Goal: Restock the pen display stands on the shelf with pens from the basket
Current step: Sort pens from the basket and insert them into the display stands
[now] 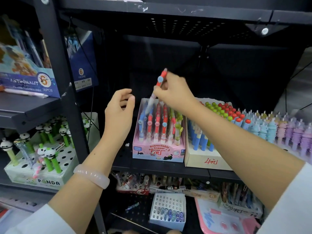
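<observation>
Above the pink retractable-eraser pen stand [158, 149] on the black shelf [162, 168], the right hand [175, 93] pinches a red-clipped pen [156, 90], tip angled down into the back row. Beside it, the left hand [119, 114] hovers, fingers loosely curled, holding nothing.

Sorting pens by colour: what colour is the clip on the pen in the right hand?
Red, on the pen held by the right hand; head view.

A blue "ASTRONAUT" box [28, 81] sits on the upper tier left of the black upright post [59, 78]. Below that box stands a white "PANDA" tray [33, 178] of green panda-topped sticks. A pale bangle [92, 176] shows just right of the tray.
</observation>
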### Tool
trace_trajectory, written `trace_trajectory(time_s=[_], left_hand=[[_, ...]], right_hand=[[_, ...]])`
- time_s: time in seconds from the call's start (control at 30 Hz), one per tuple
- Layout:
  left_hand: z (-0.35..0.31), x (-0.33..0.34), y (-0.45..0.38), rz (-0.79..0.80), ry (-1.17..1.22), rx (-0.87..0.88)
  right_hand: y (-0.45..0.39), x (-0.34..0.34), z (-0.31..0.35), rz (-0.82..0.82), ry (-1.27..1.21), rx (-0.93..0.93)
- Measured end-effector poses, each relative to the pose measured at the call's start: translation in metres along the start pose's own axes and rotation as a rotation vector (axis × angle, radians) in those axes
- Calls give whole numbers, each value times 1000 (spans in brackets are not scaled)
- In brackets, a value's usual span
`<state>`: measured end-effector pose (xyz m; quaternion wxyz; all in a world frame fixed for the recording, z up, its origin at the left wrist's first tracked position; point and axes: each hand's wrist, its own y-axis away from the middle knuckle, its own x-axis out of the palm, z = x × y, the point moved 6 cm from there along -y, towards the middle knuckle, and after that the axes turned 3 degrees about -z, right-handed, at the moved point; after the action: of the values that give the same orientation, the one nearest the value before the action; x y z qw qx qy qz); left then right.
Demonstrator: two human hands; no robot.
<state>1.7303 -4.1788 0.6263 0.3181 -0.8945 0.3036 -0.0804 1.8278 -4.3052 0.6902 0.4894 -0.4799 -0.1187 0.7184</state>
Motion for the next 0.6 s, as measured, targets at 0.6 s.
trace_trajectory(time_s=[0.6], left_hand=[[-18,41,-3,372,-422,356]], right_hand=[[11,43,-30,448,244,178]])
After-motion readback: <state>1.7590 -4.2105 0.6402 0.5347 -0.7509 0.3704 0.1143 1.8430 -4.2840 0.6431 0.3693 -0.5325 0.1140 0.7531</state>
